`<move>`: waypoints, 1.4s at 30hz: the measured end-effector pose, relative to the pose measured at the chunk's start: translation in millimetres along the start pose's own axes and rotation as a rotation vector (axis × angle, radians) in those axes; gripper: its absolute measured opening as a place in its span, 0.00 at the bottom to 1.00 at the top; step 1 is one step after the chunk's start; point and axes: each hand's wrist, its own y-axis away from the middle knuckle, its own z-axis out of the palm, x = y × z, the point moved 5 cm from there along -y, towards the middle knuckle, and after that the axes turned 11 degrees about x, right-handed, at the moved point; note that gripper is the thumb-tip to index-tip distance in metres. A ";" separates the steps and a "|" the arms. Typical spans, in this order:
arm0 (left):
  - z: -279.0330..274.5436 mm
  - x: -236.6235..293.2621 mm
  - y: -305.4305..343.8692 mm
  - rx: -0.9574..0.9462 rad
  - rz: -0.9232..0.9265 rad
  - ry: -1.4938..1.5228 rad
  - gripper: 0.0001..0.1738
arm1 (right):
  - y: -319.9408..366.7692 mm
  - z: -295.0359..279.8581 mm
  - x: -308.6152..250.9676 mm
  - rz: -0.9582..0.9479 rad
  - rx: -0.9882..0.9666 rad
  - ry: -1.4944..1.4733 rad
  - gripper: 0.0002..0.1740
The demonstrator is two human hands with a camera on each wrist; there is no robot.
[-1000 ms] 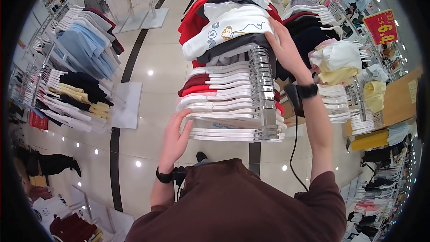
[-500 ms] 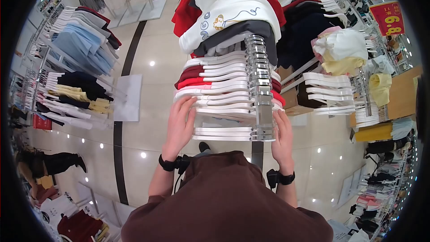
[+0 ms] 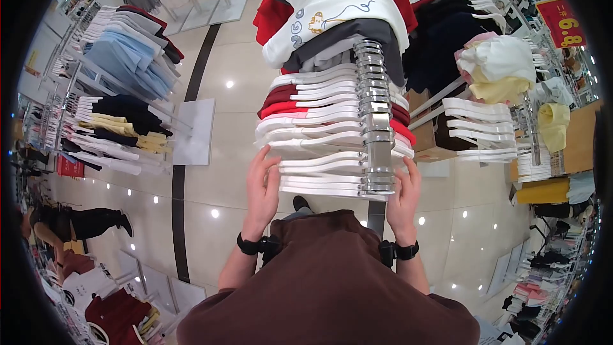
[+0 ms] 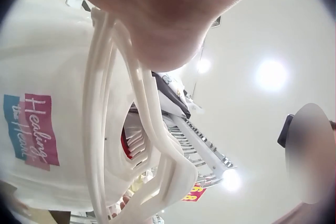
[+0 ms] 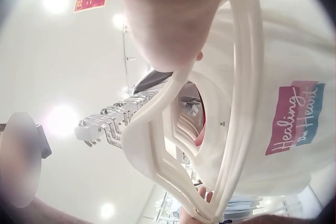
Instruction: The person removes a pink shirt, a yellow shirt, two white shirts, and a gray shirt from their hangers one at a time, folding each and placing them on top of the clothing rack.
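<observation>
White clothes hangers (image 3: 319, 169) hang in a row on a chrome rail (image 3: 378, 147) before me. My left hand (image 3: 258, 191) holds their left ends, fingers bent behind and thumb nearer me. At the right ends my right hand (image 3: 403, 198) does the same. Fingers (image 5: 203, 195) of the left hand show past a hanger's tip in the right wrist view. On the nearest hangers hangs a white T-shirt (image 4: 52, 66) printed "Healing the Heart". A white garment (image 3: 338, 13) with a drawn figure lies over the clothes further along.
Racks of clothes stand left, with a blue garment (image 3: 124, 64), and right, with bare white hangers (image 3: 482, 128). A cardboard box (image 3: 434, 134) sits under the right rack. A red price sign (image 3: 562, 22) rises at right; a person (image 3: 83, 230) is at far left.
My right hand came back from the white printed garment to the hangers' right ends. Between the two hands, a hanger has slid toward me, closing up the gap to the nearest ones.
</observation>
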 end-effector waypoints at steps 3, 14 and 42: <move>-5.3 -1.4 19.7 0.040 -0.090 0.084 0.13 | 10.9 -8.2 7.8 0.028 -0.002 -0.035 0.13; -11.9 -7.9 4.5 -0.119 -0.505 0.187 0.19 | 4.1 -14.5 22.3 0.226 -0.051 -0.181 0.14; 37.0 10.3 -74.6 -0.657 0.366 -0.536 0.19 | -49.2 4.1 61.1 0.544 -0.362 -0.904 0.28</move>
